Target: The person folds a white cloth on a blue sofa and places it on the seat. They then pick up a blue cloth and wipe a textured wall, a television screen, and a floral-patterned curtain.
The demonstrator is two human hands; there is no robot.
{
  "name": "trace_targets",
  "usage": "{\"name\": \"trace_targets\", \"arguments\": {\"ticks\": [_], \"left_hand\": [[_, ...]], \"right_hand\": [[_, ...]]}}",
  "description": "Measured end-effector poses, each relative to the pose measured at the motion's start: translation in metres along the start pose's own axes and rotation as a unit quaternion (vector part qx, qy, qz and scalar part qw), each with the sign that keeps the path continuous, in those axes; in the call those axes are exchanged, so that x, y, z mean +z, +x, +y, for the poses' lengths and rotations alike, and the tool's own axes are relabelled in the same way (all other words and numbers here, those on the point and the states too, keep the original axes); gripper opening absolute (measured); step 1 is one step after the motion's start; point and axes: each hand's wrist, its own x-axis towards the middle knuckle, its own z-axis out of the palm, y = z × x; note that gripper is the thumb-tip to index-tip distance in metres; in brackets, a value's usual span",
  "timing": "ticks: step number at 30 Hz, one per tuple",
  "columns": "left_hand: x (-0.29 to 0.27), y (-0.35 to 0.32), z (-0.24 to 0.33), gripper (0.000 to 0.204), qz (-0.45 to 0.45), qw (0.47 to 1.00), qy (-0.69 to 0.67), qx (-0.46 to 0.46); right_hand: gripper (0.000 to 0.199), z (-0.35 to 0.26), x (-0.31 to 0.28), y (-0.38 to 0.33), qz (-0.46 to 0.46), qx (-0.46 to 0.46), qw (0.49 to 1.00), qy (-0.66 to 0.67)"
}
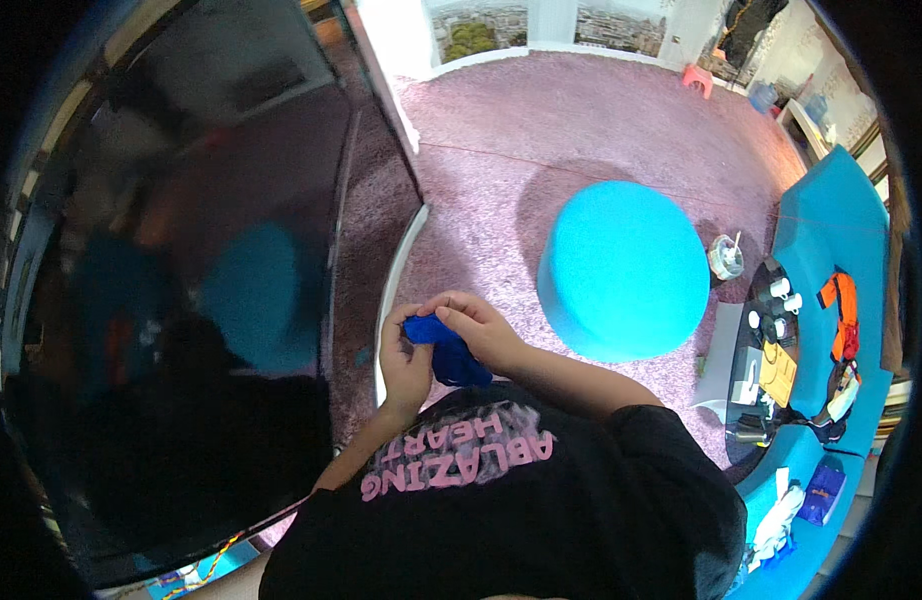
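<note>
Close to my chest, both hands hold a crumpled bright blue cloth (455, 360). My left hand (405, 362) pinches its upper left part, with the thumb bent over the front. Fingers of my right hand (484, 328) are closed on its top edge, almost touching the left fingertips. The rest of the cloth hangs loosely between the palms, down toward my black shirt. Folds hide its full shape, so I cannot tell exactly what kind of piece it is.
A big dark glossy screen (171, 400) stands close on my left. Ahead to the right sits a round turquoise ottoman (626, 270), with a small bin (725, 258) beside it. On the right, a dark table (749, 412) bears white cups, before a curved turquoise sofa (827, 215) with clothes.
</note>
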Motion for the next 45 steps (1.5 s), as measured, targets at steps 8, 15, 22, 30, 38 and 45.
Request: {"name": "trace_targets", "arguments": {"ticks": [8,15,22,30,38,45], "left_hand": [[0.118,0.117,-0.024,0.014,-0.009,0.999,-0.036,-0.017],[0.185,0.205,-0.037,0.013,-0.086,0.974,-0.175,-0.113],[0.213,0.308,-0.066,0.014,-0.143,0.944,-0.228,-0.190],[0.238,0.500,-0.091,0.014,-0.240,0.942,-0.194,-0.129],[0.237,0.653,-0.112,0.015,-0.184,0.970,-0.130,-0.096],[0.272,0.787,-0.132,0.013,-0.118,0.943,-0.249,-0.189]], "right_hand": [[0.063,-0.067,-0.144,0.009,0.000,0.017,0.995,-0.099],[0.058,-0.081,-0.246,0.051,0.102,0.030,0.990,-0.088],[0.046,-0.075,-0.299,0.129,0.139,0.039,0.983,-0.113],[0.026,-0.113,-0.370,0.269,0.263,-0.007,0.951,-0.163],[0.018,-0.148,-0.449,0.396,0.316,-0.012,0.941,-0.123],[0.035,-0.196,-0.550,0.476,0.087,0.116,0.925,-0.351]]}}
